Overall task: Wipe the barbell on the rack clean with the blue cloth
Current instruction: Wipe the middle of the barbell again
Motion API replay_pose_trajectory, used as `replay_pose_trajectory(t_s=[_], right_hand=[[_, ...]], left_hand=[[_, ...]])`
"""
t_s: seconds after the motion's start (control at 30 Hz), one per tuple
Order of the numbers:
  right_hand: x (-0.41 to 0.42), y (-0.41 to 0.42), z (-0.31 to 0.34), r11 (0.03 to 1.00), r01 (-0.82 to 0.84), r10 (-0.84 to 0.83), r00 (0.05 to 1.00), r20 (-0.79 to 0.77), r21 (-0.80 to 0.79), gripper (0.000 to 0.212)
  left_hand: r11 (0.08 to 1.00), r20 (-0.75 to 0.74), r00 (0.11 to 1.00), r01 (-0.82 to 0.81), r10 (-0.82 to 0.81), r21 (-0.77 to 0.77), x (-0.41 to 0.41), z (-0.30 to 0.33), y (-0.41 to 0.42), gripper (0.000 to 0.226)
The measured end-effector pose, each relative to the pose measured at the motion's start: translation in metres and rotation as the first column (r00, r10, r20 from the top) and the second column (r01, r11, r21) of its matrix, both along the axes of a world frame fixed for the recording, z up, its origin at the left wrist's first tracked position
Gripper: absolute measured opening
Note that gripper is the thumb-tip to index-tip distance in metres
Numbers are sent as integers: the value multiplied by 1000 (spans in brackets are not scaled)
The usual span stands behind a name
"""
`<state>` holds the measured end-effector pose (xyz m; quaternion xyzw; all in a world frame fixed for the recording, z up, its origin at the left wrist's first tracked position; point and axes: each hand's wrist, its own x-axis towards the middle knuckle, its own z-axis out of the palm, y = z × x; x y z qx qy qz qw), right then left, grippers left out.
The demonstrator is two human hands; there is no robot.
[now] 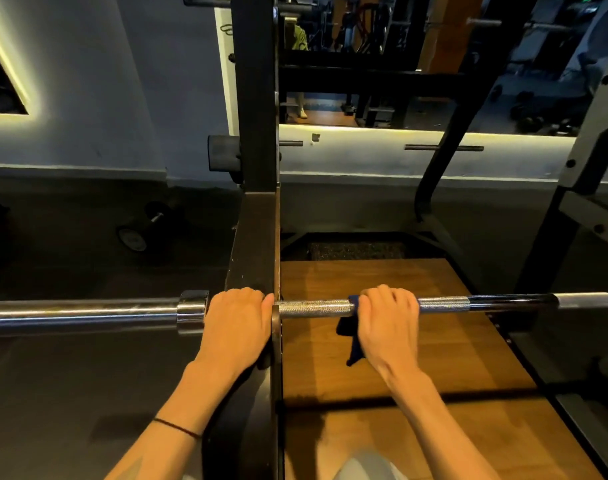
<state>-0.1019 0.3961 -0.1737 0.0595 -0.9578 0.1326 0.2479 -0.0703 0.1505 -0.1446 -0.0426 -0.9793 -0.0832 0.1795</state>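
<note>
blue cloth point(351, 327) mostly under right hand point(387, 323) | barbell point(316, 307) ends cut off

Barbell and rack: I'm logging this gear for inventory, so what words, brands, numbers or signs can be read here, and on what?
None can be read.
barbell: knurled shaft and collar show no legible marking.
rack upright: plain black, no label.
dumbbell on the floor: its end cap is too small and dark to read.
blue cloth: no print visible.
</note>
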Motion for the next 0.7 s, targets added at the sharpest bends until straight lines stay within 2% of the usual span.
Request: replay_pose_trajectory(t_s=[0.07,0.2,0.33,0.4,0.53,0.63,0.7], right_hand=[[5,-29,5,998,-56,55,998,32,43,32],[13,-88,11,962,-243,241,970,30,122,27],[3,-74,19,899,-333,353,936,-20,284,23],[-4,-40,20,914,-248,275,961,-42,321,26],[-14,31,15,981,-75,90,993,-75,181,34],[-3,31,4,1000,29,-29,997,-66,-7,33],[2,10,0,995,60,-64,996,-60,-78,33]], left_hand=[[998,-35,999,9,-7,55,-1,-8,-4,26],[999,-71,997,35,-35,-9,0,-12,-1,25],[997,-124,990,55,-62,-60,7,-8,2,18],[999,-182,982,45,-44,4,10,-12,2,8],[986,-214,977,59,-24,159,24,-28,4,21],[974,-159,987,30,6,223,40,-38,9,48],[971,-116,993,-5,34,239,48,-41,13,65]])
